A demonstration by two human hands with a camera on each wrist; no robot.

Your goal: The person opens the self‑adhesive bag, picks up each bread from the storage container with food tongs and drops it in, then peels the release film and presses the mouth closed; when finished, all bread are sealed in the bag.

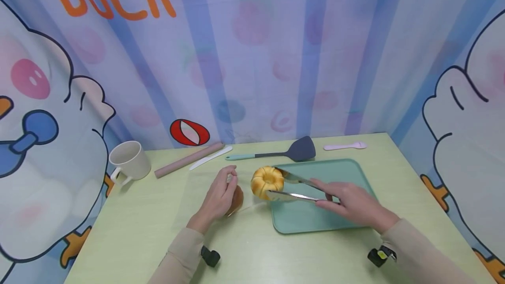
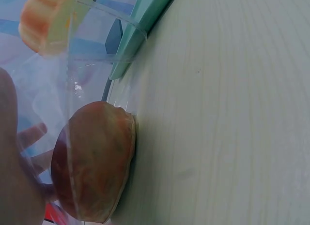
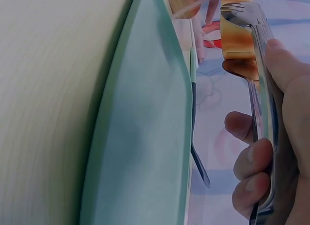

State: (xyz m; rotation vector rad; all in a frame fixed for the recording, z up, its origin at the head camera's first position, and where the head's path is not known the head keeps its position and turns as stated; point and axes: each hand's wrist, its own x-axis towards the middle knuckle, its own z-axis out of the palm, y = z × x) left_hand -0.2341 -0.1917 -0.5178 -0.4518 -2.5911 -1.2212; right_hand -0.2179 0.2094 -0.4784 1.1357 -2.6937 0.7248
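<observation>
My right hand (image 1: 349, 200) grips metal tongs (image 1: 297, 197). Between their tips is a golden ring-shaped bread (image 1: 267, 182), held up by the left edge of the green tray (image 1: 315, 220). In the right wrist view, one tong tip is fork-shaped and the other rounded. My left hand (image 1: 218, 194) holds a clear plastic bag (image 2: 72, 84), its fingers bent and partly seen through the film. A brown bun (image 2: 97, 159) lies on the table under that hand, behind the film; whether all of it is inside the bag I cannot tell.
Along the back of the table lie a mauve rolling pin (image 1: 189, 160), a white plastic knife (image 1: 211, 157), a dark spatula (image 1: 301, 149) and a pink spoon (image 1: 345, 146). A white mug (image 1: 130, 161) stands at the back left. A printed curtain (image 1: 252, 56) hangs behind.
</observation>
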